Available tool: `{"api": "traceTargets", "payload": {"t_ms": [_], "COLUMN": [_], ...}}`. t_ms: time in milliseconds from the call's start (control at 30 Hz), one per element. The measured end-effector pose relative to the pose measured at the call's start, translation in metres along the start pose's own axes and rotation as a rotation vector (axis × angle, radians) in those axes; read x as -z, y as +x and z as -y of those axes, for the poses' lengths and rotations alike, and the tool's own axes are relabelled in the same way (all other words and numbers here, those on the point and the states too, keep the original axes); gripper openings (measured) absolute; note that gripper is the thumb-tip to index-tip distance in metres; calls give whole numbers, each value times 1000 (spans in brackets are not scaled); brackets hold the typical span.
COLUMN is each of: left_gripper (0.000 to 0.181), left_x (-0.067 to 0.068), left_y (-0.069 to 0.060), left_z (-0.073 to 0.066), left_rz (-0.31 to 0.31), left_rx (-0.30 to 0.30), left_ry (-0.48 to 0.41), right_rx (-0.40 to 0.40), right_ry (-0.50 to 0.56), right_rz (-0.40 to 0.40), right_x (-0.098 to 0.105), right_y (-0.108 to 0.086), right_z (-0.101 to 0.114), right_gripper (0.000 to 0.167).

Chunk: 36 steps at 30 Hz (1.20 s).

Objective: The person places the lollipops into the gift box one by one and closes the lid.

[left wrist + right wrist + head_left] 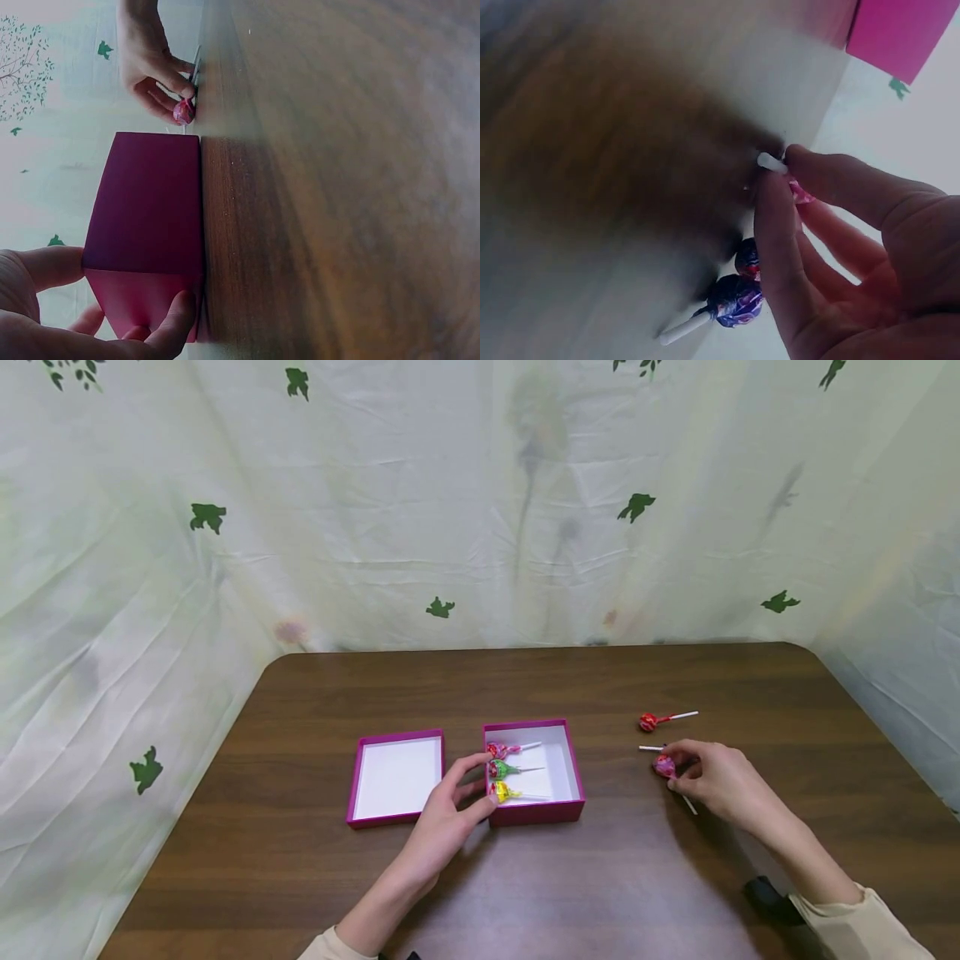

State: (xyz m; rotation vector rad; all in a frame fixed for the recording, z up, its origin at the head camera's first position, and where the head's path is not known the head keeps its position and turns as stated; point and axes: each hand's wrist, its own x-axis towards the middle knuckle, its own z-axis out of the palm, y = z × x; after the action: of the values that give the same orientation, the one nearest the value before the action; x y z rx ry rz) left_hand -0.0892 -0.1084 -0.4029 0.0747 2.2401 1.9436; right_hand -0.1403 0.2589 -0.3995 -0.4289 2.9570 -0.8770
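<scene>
Pinching a pink lollipop (663,766) — right hand (712,781); left hand (450,806), fingers spread, against the magenta box (536,812)

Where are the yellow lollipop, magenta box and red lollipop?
Yellow lollipop (502,791), head view, on its candy end.
Magenta box (146,204), left wrist view, on its side wall.
Red lollipop (647,722), head view, on its candy end.

Extends left forearm (382,897) toward 1 o'clock in head view, holding left hand (447,806) near 6 with thumb and fingers (468,765) spread apart. Angles right forearm (810,857) toward 10 o'clock, setting right hand (712,778) around 4, pinching between thumb and forefinger.
</scene>
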Motion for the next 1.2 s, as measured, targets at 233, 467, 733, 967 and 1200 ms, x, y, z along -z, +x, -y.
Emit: {"api": "traceTargets", "payload": {"t_ms": [233,467,733,967,1200], "left_gripper": [50,50,50,50,50], "left_x": [0,0,0,0,0], "left_y": [0,0,-1,0,0], "left_z": [0,0,1,2,2], "left_rz": [1,5,2,7,8], "left_rx": [4,2,-6,-9,-8], "left_ry": [6,-1,-6,-10,-16], "right_rx": [-1,17,103,183,266], "right_ry": [17,106,213,381,490], "right_rz": [28,5,-38,-33,-4], "right_x": [2,2,-1,-4,-4], "right_y": [-3,-3,0,4,10], "right_z": [1,5,20,36,58], "right_gripper": [23,24,28,31,32]}}
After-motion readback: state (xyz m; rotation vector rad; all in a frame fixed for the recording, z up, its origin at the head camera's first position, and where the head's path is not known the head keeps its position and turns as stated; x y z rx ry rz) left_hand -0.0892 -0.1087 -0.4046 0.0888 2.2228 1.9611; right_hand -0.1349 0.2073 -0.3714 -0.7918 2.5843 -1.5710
